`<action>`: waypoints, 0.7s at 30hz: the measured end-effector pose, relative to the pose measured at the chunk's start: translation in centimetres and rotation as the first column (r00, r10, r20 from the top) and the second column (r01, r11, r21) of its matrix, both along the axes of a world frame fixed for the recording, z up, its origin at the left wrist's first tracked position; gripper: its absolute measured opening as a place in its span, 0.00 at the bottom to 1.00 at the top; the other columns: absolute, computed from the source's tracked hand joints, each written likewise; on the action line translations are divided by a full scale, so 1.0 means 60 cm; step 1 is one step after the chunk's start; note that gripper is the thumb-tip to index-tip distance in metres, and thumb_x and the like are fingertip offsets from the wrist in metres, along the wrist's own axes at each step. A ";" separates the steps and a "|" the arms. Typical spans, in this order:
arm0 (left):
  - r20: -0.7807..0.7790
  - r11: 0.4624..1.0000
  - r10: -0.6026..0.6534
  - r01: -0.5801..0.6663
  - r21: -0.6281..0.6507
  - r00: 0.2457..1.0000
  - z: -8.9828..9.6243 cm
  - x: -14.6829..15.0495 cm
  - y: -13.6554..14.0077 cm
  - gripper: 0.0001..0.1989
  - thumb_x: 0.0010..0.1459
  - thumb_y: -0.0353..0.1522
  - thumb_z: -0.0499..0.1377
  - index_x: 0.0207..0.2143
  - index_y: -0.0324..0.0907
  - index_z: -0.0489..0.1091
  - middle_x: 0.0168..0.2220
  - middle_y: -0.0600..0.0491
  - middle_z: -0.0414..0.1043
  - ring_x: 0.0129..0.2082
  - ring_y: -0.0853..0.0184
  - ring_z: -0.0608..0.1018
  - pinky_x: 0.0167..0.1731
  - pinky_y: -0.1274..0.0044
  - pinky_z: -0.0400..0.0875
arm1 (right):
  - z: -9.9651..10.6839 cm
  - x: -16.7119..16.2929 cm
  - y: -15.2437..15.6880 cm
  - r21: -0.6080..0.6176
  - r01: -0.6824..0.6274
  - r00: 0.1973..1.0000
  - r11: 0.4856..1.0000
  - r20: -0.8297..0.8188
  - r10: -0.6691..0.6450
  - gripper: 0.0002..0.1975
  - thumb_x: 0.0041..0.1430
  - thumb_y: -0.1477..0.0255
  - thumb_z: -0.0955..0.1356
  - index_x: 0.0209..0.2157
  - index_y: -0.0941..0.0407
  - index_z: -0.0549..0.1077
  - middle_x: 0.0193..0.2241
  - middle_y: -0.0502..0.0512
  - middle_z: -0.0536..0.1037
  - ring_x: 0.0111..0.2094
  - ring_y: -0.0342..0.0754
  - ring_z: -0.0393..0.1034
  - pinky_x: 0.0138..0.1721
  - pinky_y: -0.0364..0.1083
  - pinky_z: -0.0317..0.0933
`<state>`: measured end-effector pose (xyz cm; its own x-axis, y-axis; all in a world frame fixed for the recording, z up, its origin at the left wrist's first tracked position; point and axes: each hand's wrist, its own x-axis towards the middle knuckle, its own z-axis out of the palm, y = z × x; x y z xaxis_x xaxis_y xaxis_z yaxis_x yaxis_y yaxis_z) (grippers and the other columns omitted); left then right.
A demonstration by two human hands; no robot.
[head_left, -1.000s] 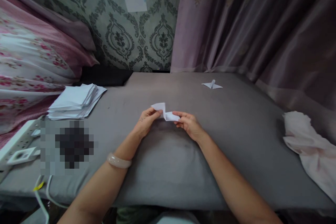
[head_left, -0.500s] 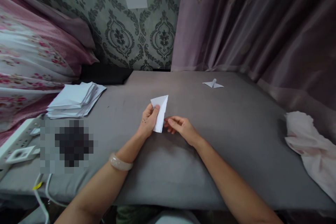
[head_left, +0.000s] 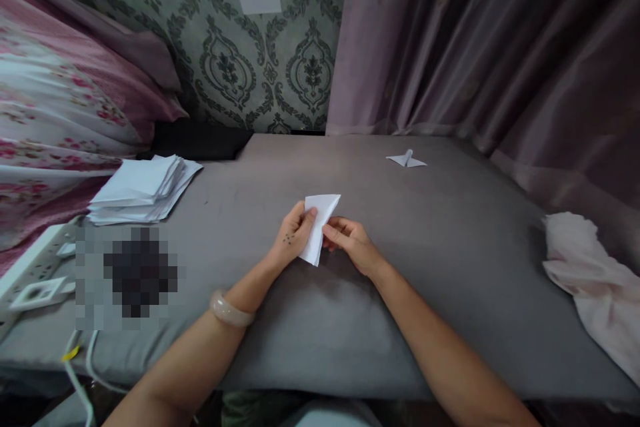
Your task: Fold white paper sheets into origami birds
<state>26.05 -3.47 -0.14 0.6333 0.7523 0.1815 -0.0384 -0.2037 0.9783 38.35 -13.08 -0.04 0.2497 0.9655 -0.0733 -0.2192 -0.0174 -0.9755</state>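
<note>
A folded sheet of white paper (head_left: pixel 320 213) is held above the grey cloth surface, its top wider than its bottom. My left hand (head_left: pixel 295 230) grips its left side, with the thumb lying across the front. At the right edge, the thumb and fingers of my right hand (head_left: pixel 347 237) close on the paper; some of these fingertips are hidden behind it. A folded paper plane-like shape (head_left: pixel 407 159) with two pointed wings lies farther back on the right.
To the left sits a stack of white paper (head_left: pixel 143 187), with a black flat item (head_left: pixel 205 140) behind it. A white power strip (head_left: pixel 37 270) with cables and a blurred-out dark object (head_left: pixel 140 273) are at the near left. Pale crumpled cloth (head_left: pixel 585 260) lies on the right.
My left hand and the folded paper have shifted right and slightly down, and the paper has turned a little. My right hand, apart from the paper before, now touches its right edge.
</note>
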 end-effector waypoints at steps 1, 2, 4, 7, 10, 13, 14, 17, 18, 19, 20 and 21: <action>-0.017 0.999 -0.012 0.012 0.039 1.000 -0.003 0.000 0.000 0.15 0.62 0.44 0.53 0.38 0.40 0.65 0.21 0.59 0.62 0.18 0.75 0.65 0.17 0.83 0.58 | 0.000 0.000 0.000 -0.002 0.001 1.000 1.000 0.011 -0.001 0.16 0.50 0.59 0.73 0.35 0.56 0.75 0.28 0.51 0.76 0.27 0.43 0.69 0.28 0.44 0.60; -0.033 0.997 -0.020 0.023 0.080 0.999 -0.007 0.000 0.001 0.15 0.63 0.43 0.53 0.40 0.40 0.65 0.23 0.58 0.64 0.19 0.74 0.66 0.18 0.82 0.60 | 0.001 0.000 0.000 -0.003 0.003 1.000 1.000 0.021 -0.003 0.16 0.50 0.59 0.73 0.34 0.57 0.75 0.28 0.51 0.75 0.27 0.43 0.69 0.28 0.44 0.60; -0.058 0.981 0.016 -0.005 0.193 0.998 -0.016 0.000 0.003 0.17 0.62 0.42 0.55 0.47 0.41 0.62 0.31 0.54 0.67 0.25 0.72 0.70 0.24 0.80 0.65 | 0.001 0.001 0.000 -0.014 0.015 0.999 1.000 0.032 -0.014 0.16 0.50 0.59 0.73 0.32 0.57 0.75 0.26 0.51 0.75 0.26 0.43 0.69 0.27 0.44 0.60; -0.016 0.857 0.271 -0.234 0.459 0.962 -0.026 -0.001 0.009 0.32 0.50 0.41 0.66 0.53 0.40 0.57 0.43 0.46 0.65 0.35 0.65 0.72 0.36 0.72 0.69 | 0.000 0.001 0.001 -0.058 0.065 0.997 0.996 0.044 -0.063 0.16 0.47 0.59 0.74 0.31 0.58 0.74 0.23 0.50 0.74 0.24 0.42 0.67 0.26 0.44 0.61; 0.066 0.662 0.451 -0.383 0.644 0.890 -0.021 -0.005 0.010 0.32 0.43 0.41 0.70 0.47 0.39 0.61 0.43 0.45 0.64 0.40 0.60 0.70 0.42 0.67 0.67 | 0.000 -0.001 0.002 -0.055 0.090 0.994 0.994 0.063 -0.086 0.16 0.47 0.60 0.74 0.31 0.58 0.75 0.23 0.51 0.74 0.23 0.42 0.66 0.25 0.44 0.61; -0.020 0.704 0.292 -0.201 0.681 0.956 -0.008 -0.010 0.004 0.11 0.55 0.36 0.61 0.38 0.41 0.68 0.37 0.47 0.67 0.39 0.61 0.71 0.43 0.68 0.66 | 0.001 -0.002 0.003 -0.047 0.133 0.987 0.990 0.097 -0.128 0.15 0.48 0.60 0.73 0.32 0.57 0.74 0.25 0.51 0.75 0.25 0.43 0.68 0.26 0.44 0.62; -0.063 0.758 0.183 -0.100 0.645 0.981 -0.004 -0.011 0.001 0.06 0.59 0.34 0.58 0.37 0.41 0.69 0.36 0.48 0.68 0.38 0.63 0.72 0.42 0.70 0.66 | 0.001 -0.002 0.004 -0.051 0.158 0.982 0.986 0.117 -0.151 0.15 0.48 0.59 0.73 0.32 0.57 0.74 0.26 0.52 0.75 0.26 0.44 0.68 0.26 0.44 0.62; -0.096 0.905 -0.064 0.098 0.414 0.993 0.005 -0.009 -0.001 0.09 0.62 0.33 0.53 0.37 0.41 0.72 0.36 0.47 0.72 0.37 0.65 0.74 0.40 0.73 0.67 | -0.001 0.002 0.006 -0.055 0.225 0.961 0.973 0.175 -0.212 0.17 0.49 0.59 0.72 0.35 0.57 0.74 0.28 0.53 0.76 0.28 0.46 0.70 0.26 0.44 0.63; -0.086 0.938 -0.091 0.115 0.327 0.992 0.006 -0.008 -0.001 0.09 0.62 0.34 0.54 0.37 0.40 0.73 0.37 0.47 0.73 0.38 0.64 0.74 0.40 0.73 0.67 | -0.002 0.004 0.006 -0.055 0.238 0.957 0.970 0.185 -0.224 0.17 0.49 0.59 0.72 0.35 0.57 0.74 0.28 0.53 0.76 0.28 0.46 0.71 0.26 0.44 0.63; -0.081 0.960 -0.107 0.124 0.253 0.991 0.006 -0.007 0.001 0.09 0.61 0.35 0.56 0.37 0.40 0.74 0.37 0.47 0.74 0.39 0.64 0.75 0.40 0.74 0.67 | -0.003 0.006 0.007 -0.055 0.246 0.954 0.968 0.190 -0.231 0.17 0.49 0.59 0.72 0.36 0.57 0.74 0.28 0.54 0.76 0.28 0.46 0.71 0.26 0.44 0.63; -0.080 0.972 -0.119 0.133 0.194 0.990 0.006 -0.006 0.003 0.09 0.59 0.36 0.58 0.37 0.40 0.74 0.37 0.47 0.74 0.39 0.64 0.75 0.40 0.74 0.67 | -0.004 0.007 0.007 -0.055 0.247 0.954 0.967 0.189 -0.233 0.17 0.49 0.59 0.71 0.36 0.57 0.74 0.28 0.54 0.76 0.28 0.46 0.70 0.25 0.44 0.63; -0.077 0.978 -0.135 0.145 0.148 0.988 0.006 -0.005 0.005 0.10 0.57 0.37 0.60 0.37 0.40 0.74 0.36 0.48 0.75 0.38 0.64 0.75 0.40 0.74 0.67 | -0.005 0.007 0.007 -0.053 0.244 0.955 0.968 0.187 -0.230 0.17 0.50 0.59 0.71 0.36 0.58 0.74 0.28 0.54 0.76 0.27 0.45 0.70 0.25 0.44 0.63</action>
<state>25.74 -3.20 0.24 0.7448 0.6220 0.2415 -0.0133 -0.3481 0.9374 38.80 -12.66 -0.34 0.4860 0.8706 -0.0763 -0.0487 -0.0602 -0.9970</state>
